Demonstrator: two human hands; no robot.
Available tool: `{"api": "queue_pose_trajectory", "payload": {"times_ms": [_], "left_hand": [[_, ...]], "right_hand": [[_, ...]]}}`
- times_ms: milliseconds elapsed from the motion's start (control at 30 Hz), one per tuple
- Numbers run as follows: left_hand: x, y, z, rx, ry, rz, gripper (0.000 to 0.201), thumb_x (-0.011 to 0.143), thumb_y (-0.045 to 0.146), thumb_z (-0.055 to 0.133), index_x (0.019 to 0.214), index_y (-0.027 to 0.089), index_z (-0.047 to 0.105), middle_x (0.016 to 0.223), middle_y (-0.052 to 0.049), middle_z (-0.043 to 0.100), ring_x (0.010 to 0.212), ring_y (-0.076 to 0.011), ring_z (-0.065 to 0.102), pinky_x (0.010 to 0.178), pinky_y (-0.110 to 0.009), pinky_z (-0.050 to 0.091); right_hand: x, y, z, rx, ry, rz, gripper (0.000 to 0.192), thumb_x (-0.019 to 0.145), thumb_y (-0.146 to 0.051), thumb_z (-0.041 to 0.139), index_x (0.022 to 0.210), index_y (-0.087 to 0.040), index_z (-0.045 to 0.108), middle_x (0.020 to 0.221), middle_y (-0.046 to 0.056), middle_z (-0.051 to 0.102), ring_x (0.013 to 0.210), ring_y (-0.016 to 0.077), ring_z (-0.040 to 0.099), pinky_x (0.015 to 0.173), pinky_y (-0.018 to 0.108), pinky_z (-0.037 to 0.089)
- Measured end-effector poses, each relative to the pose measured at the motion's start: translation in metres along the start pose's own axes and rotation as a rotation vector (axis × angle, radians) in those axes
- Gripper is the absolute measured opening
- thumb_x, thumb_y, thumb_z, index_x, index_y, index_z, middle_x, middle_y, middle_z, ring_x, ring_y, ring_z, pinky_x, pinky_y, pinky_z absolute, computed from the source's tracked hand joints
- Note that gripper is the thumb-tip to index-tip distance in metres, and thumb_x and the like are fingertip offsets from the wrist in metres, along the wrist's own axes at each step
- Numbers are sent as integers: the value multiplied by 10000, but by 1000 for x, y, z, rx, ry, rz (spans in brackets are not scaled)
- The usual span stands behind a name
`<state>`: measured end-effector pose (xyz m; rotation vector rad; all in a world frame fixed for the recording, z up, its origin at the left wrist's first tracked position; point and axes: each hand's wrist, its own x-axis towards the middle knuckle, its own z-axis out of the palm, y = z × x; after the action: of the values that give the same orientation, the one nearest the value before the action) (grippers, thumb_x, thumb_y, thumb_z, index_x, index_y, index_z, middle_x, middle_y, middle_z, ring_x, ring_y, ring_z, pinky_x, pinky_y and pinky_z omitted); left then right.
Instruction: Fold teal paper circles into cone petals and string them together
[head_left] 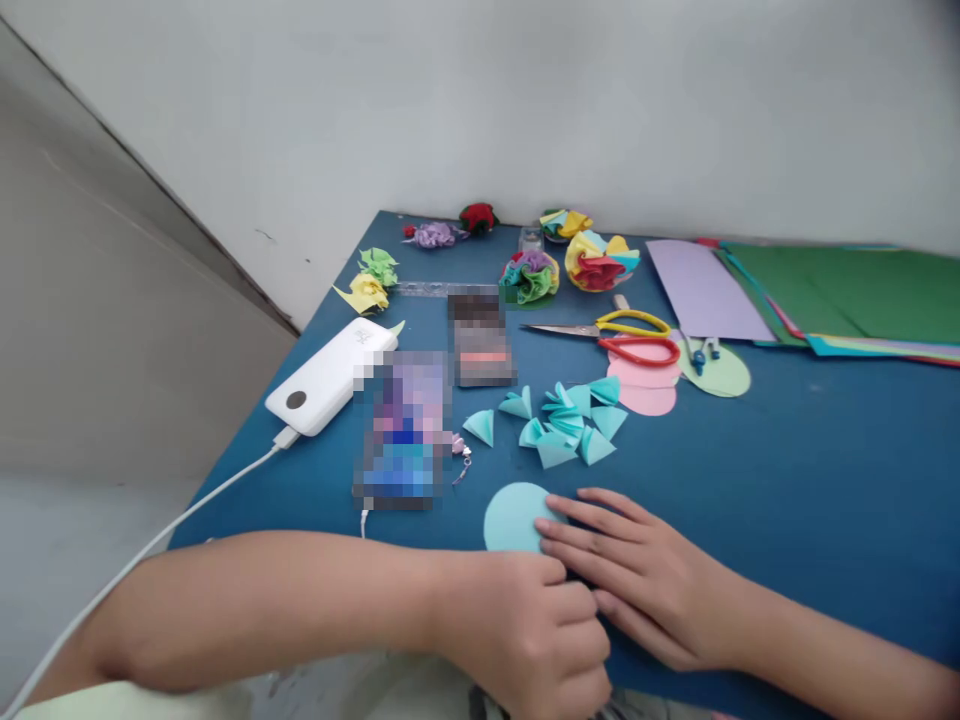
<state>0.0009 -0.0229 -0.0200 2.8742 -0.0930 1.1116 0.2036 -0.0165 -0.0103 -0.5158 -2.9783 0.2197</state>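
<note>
Broadly, a blue table point(825, 450) takes up most of the view, with coloured sheets point(862, 290) stacked at its far right. Next in size come two hands close to the near side. The right hand point(645, 570) is open and palm down, fingers slightly parted, several fingertips resting on the right edge of a pale blue disc point(516, 518). The left hand point(551, 630) is curled into a loose fist over the disc's near edge; its fingertips are hidden, so I cannot tell whether it grips anything. Farther back on the left lie a power bank point(330, 375) and a phone point(405, 430); scissors point(598, 328) rest beyond the hands.

The disc, flat on the table just beyond the left hand, looks like thin paper: very light, flexible, ready to take a crease, and apt to skid if nudged. Flat fingertips near the rim should steady it, and a thumb-and-finger pinch at the edge should lift it without wrinkling. Smallest are the folded cones point(559, 435), loosely grouped beyond the disc. Their pleats look springy and easily crushed, so a light pinch at the pointed end suits them best.
</note>
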Motion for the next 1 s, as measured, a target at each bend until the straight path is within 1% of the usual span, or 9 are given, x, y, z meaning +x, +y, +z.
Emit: {"api": "queue_pose_trajectory", "payload": {"times_ms": [100, 200, 267, 333, 400, 533, 700, 900, 1000], "left_hand": [[-4, 3, -2, 1, 61, 10, 242, 682, 205, 613, 519, 160, 439, 538, 19, 368, 450, -110, 391, 429, -253, 232], [-7, 7, -3, -15, 27, -13, 276, 690, 233, 617, 510, 169, 418, 509, 35, 336, 415, -98, 344, 400, -243, 200], [-9, 8, -3, -21, 4, -34, 274, 691, 232, 619, 513, 170, 419, 506, 35, 337, 414, -101, 345, 391, -243, 195], [-9, 6, -3, -15, 9, -57, 264, 693, 212, 611, 513, 169, 423, 504, 33, 342, 411, -102, 349, 387, -243, 197], [-8, 3, -3, 2, 27, -76, 271, 702, 189, 592, 497, 169, 416, 496, 31, 343, 400, -98, 342, 383, -241, 198], [-7, -1, -3, 38, 27, -73, 294, 725, 174, 563, 474, 165, 412, 480, 28, 347, 385, -91, 333, 372, -239, 203], [-7, -1, -3, 36, 2, -71, 286, 720, 179, 578, 485, 164, 416, 488, 25, 360, 389, -93, 344, 370, -237, 205], [-7, -2, -4, 41, -21, -70, 274, 733, 165, 566, 491, 158, 439, 485, 18, 380, 386, -94, 354, 366, -237, 214], [-6, -3, -6, 54, -30, -58, 284, 739, 171, 565, 487, 158, 434, 484, 16, 381, 391, -95, 361, 368, -236, 212]], "right_hand": [[37, 10, 7, 144, 179, -62, 409, 867, -193, 362, 1243, -61, 456, 1323, 109, 453, 1279, 197, 337, 1056, 381, 296], [76, 17, 11, 221, 298, -131, 376, 848, -142, 367, 1185, -29, 490, 1297, 132, 478, 1258, 193, 364, 1042, 355, 327], [96, 19, 13, 238, 305, -178, 360, 860, -164, 365, 1166, -29, 498, 1304, 123, 473, 1266, 192, 347, 1054, 351, 311], [109, 19, 13, 226, 249, -148, 366, 882, -187, 346, 1205, -70, 471, 1321, 81, 462, 1272, 181, 333, 1075, 369, 267], [114, 19, 14, 190, 218, -41, 377, 890, -205, 334, 1236, -103, 446, 1341, 63, 440, 1288, 199, 302, 1076, 423, 238], [112, 20, 16, 119, 270, 149, 393, 882, -195, 334, 1248, -87, 425, 1405, 92, 340, 1326, 223, 214, 1065, 450, 218], [110, 21, 15, 139, 163, -15, 390, 864, -179, 356, 1244, -137, 437, 1391, 44, 373, 1329, 203, 207, 1076, 457, 182], [112, 20, 15, 148, 201, 71, 381, 878, -175, 340, 1245, -130, 433, 1365, 86, 407, 1316, 234, 242, 1034, 492, 238], [111, 21, 13, 172, 249, 48, 362, 872, -153, 352, 1222, -122, 441, 1353, 92, 422, 1300, 228, 280, 1030, 467, 267]]}}
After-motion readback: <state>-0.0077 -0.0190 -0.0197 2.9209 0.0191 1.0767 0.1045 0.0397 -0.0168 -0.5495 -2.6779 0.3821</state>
